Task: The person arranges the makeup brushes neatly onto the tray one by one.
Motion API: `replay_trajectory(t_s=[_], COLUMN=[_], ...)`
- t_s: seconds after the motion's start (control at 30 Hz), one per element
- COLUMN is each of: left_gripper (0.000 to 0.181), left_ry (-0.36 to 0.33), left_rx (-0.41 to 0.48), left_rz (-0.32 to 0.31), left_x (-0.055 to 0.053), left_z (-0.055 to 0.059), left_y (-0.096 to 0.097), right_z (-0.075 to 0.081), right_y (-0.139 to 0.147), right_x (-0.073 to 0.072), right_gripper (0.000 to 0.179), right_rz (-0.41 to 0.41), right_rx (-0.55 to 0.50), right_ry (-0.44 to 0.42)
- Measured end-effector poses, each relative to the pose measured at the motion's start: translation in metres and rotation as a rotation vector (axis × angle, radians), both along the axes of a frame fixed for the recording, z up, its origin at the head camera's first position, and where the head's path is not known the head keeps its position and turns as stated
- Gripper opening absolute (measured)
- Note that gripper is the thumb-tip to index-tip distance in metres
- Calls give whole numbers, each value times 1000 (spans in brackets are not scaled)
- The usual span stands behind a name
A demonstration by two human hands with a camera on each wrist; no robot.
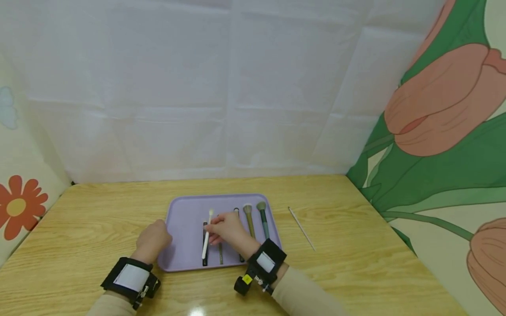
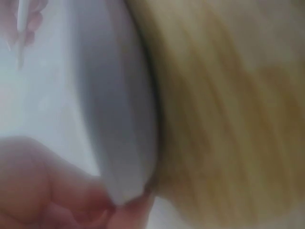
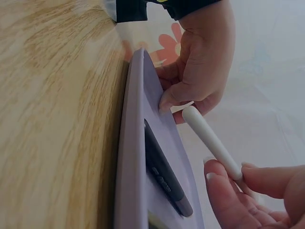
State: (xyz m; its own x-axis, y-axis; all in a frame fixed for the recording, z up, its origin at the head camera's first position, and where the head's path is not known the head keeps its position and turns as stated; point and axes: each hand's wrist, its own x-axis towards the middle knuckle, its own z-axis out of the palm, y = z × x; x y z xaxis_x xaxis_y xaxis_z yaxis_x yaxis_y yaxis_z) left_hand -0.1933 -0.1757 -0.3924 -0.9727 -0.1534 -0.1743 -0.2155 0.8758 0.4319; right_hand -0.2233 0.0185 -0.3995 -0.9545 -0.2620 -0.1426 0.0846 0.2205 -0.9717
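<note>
My right hand [image 1: 231,230] pinches a white-handled makeup brush [image 1: 205,248] between thumb and fingers, its pale tip pointing away from me. In the right wrist view the white handle [image 3: 209,138] is raised above the lilac tray [image 3: 129,157]. Below it lies a black-handled brush [image 3: 167,176] with small lettering. My left hand [image 1: 154,239] grips the left rim of the tray [image 1: 183,232], thumb and finger meeting at the edge in the left wrist view. Under and beside my right hand, a thin brush [image 1: 221,255] and a dark one [image 1: 236,210] are partly covered.
On the tray's right side lie an olive-handled brush [image 1: 249,219] and a green-handled brush [image 1: 263,219]. A thin pale stick [image 1: 302,228] rests on the wooden table [image 1: 348,263] right of the tray. White sheeting [image 1: 225,87] hangs behind the table.
</note>
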Motion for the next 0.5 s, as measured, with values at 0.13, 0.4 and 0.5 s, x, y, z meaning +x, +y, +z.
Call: replay_trajectory(t_s=[0.13,0.4,0.5], left_gripper=[15,14,14], left_ry=[14,18,26], left_rx=[-8,-5,-4], left_rz=[-6,-10,-14], left_x=[0,0,0], left_z=[0,-2,-1], left_y=[0,-1,-1], right_z=[0,1,2], right_y=[-9,-25,-30], right_x=[1,4,6], right_gripper=[8,9,11], right_rz=[-11,-19,-16], right_rx=[-7,16,53], right_ry=[-7,17,30])
